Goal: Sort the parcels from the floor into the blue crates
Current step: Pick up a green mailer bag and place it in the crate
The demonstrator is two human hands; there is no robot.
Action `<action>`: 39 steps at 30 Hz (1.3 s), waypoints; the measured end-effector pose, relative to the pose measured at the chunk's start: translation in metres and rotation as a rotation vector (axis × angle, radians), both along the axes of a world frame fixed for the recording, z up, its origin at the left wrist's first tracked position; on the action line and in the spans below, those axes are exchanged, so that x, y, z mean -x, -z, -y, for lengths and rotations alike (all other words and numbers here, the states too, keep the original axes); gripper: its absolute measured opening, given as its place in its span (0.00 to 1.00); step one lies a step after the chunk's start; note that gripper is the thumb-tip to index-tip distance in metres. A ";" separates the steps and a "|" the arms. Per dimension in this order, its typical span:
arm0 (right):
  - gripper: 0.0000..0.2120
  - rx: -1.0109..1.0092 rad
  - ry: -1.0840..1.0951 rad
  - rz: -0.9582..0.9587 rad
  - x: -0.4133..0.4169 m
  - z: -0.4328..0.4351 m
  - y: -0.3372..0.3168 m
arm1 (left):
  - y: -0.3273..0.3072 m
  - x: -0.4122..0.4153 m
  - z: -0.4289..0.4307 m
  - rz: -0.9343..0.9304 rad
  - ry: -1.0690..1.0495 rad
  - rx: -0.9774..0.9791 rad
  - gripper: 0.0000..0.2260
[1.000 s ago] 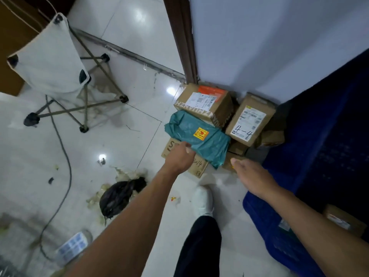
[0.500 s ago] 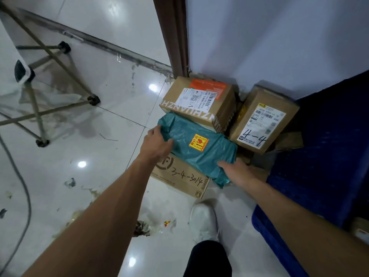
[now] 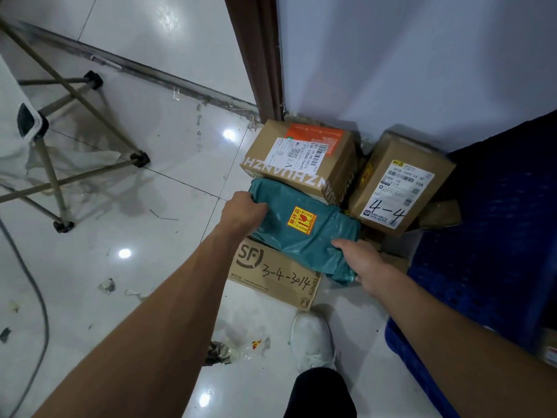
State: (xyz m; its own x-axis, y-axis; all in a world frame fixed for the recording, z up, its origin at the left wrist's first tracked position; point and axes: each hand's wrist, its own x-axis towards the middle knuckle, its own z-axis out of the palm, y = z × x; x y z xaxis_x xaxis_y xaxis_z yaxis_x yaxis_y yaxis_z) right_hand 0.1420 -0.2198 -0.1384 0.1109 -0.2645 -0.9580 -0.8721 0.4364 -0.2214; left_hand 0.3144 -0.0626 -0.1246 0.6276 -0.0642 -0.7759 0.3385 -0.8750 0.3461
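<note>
Both hands have closed in: left hand (image 3: 242, 211) and right hand (image 3: 360, 260) clamp opposite ends of the green bag (image 3: 304, 233) at frame centre, ready to lift it toward the blue crate (image 3: 488, 236).

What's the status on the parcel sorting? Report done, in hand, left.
Done: one box seems to sit in the blue crate. In hand: left hand and right hand grip the teal bag. Left: the SF box, ZHUANZHUAN box and 4-4 box.
</note>
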 end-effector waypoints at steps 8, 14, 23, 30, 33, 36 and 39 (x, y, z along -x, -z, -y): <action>0.18 0.084 -0.014 -0.011 0.004 0.005 -0.034 | -0.050 0.010 0.005 0.033 -0.042 -0.013 0.12; 0.16 0.156 -0.082 0.028 0.018 0.015 -0.076 | -0.094 0.023 0.013 0.056 -0.127 0.024 0.12; 0.17 0.131 -0.082 0.063 0.078 0.045 -0.164 | -0.179 0.083 0.040 0.007 -0.334 0.162 0.13; 0.14 0.174 -0.108 0.134 0.166 0.100 -0.254 | -0.278 0.169 0.103 0.014 -0.365 0.240 0.12; 0.18 0.209 -0.137 0.172 0.204 0.130 -0.296 | -0.321 0.209 0.137 0.023 -0.366 0.300 0.10; 0.24 0.330 -0.319 0.200 0.248 0.162 -0.336 | -0.359 0.250 0.172 0.043 -0.368 0.373 0.06; 0.39 0.786 -0.699 0.196 0.293 0.190 -0.360 | -0.384 0.290 0.204 0.067 -0.306 0.379 0.07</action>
State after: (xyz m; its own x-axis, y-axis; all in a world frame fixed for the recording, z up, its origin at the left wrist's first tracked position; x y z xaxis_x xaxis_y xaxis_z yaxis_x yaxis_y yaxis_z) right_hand -0.1511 -0.4099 0.2216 0.6105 -0.6181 -0.4951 -0.7920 -0.4725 -0.3867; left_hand 0.0246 -0.2670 0.2591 0.7094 -0.1393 -0.6909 0.5263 -0.5474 0.6506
